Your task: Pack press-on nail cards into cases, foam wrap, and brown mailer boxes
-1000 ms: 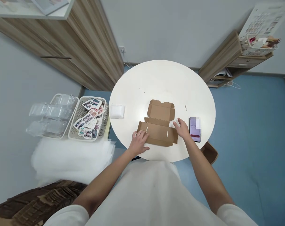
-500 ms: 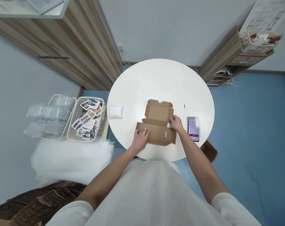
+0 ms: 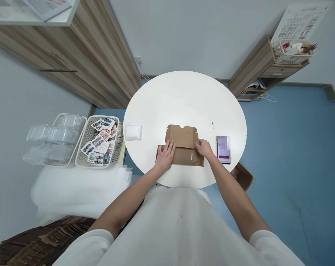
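Glows bright and soft across the tabletop, stretches the cabinet toward the edge, pixelates over the phone.

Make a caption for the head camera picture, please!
Left hand and right hand on brown cardboard at a round white table.

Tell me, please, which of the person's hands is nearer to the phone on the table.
Right: the right hand is at the right edge of the cardboard, apart from the phone and left of it; the left hand lies on the cardboard's left part, farther away.
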Demonstrator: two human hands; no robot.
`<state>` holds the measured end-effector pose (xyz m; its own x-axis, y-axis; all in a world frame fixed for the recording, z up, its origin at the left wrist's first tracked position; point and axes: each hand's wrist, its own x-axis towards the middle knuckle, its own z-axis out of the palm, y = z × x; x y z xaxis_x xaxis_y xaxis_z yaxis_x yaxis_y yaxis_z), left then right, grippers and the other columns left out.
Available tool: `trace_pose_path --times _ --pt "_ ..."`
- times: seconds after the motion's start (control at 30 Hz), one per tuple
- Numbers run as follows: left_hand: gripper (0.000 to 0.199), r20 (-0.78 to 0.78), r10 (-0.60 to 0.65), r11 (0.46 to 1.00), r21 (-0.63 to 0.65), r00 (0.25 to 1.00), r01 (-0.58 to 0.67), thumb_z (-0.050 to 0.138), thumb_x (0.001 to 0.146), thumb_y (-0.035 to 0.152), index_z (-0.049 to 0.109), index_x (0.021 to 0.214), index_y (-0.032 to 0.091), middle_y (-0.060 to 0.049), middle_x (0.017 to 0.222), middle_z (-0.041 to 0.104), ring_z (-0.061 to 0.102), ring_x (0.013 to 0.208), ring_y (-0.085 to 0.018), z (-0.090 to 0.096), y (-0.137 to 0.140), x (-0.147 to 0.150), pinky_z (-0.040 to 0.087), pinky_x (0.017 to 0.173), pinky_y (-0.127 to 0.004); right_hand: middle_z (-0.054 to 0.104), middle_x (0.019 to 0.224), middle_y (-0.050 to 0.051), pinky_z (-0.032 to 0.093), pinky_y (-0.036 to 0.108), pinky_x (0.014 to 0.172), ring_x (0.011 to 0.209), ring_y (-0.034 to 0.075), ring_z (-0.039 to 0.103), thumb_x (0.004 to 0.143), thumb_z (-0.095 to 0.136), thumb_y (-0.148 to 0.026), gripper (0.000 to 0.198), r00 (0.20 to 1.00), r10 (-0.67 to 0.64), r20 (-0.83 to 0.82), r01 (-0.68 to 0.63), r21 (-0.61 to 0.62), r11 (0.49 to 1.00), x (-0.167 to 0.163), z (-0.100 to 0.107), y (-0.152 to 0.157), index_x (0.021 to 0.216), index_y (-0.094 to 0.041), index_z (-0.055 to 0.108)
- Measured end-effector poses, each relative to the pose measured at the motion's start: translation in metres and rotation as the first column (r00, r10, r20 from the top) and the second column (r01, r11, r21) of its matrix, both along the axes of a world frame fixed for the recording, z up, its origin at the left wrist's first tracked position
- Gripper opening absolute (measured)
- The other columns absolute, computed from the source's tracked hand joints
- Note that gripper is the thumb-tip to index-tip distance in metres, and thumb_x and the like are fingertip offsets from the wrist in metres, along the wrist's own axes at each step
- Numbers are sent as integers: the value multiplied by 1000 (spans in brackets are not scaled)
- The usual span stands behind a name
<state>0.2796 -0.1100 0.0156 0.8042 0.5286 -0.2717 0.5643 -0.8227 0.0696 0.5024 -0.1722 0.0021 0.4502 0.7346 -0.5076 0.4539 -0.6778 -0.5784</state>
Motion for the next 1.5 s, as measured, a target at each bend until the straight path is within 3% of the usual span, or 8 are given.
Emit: trace_pose_path --times 0.13,0.3,0.5,0.73,0.9,1.07,1.27,1.5 --pt "87 -27 -1 1000 -5 1000 1 57 63 20 13 138 13 -12 145 16 -7 133 -30 -4 2 2 9 102 -54 64 79 5 41 25 60 69 16 57 79 38 -31 25 1000 31 -1 -31 -1 1000 -5 6 -3 85 -18 58" --pt "85 -24 10 1000 -13 1000 -10 57 63 22 16 138 14 -11 144 20 -5 133 -30 -6 2 1 12 103 -52 38 133 17 33 43 90 120 30 36 76 44 -46 68 891 105 442 -173 116 978 -20 15 -18 133 -13 26" --pt "86 12 16 999 -43 1000 -15 59 62 24 19 137 15 -11 142 25 2 133 -30 -5 2 0 13 102 -52 18 144 13 8 51 102 133 30 9 64 59 -53 98 620 603 502 -659 -83 747 -46 8 -44 139 -16 8" --pt "86 142 159 987 -25 977 -157 59 68 30 12 138 14 -15 143 21 4 133 -30 1 -2 -28 15 102 -48 12 146 11 15 50 100 133 27 9 63 66 -40 103 644 598 477 -620 -134 774 -49 -5 -42 139 -20 -1" --pt "87 172 562 822 -228 809 -522 59 69 32 9 137 9 -20 135 33 31 124 -31 -18 1 -77 31 94 -45 11 146 8 20 46 99 134 25 7 63 67 -34 104 680 583 444 -608 -103 787 -52 -5 -43 139 -21 -2" --pt "64 185 685 671 -538 705 -510 53 74 25 26 132 14 -11 111 56 54 99 -21 -33 4 -80 42 84 -34 12 146 8 21 45 99 134 25 7 62 67 -33 104 690 583 429 -607 -95 789 -55 -6 -42 139 -22 -2" --pt "35 205 824 514 -660 528 -547 45 78 20 49 113 16 -8 101 62 59 87 -17 -30 3 -59 46 76 -29 13 146 9 21 45 99 133 26 8 61 67 -41 105 695 582 422 -604 -98 791 -58 -4 -35 139 -21 -1" --pt "25 200 820 531 -615 536 -583 51 75 26 55 97 16 -3 75 62 58 69 -14 -20 8 -60 45 65 -26 11 146 9 21 44 99 134 26 8 60 67 -43 107 688 580 437 -598 -112 793 -65 -3 -32 139 -21 -2"
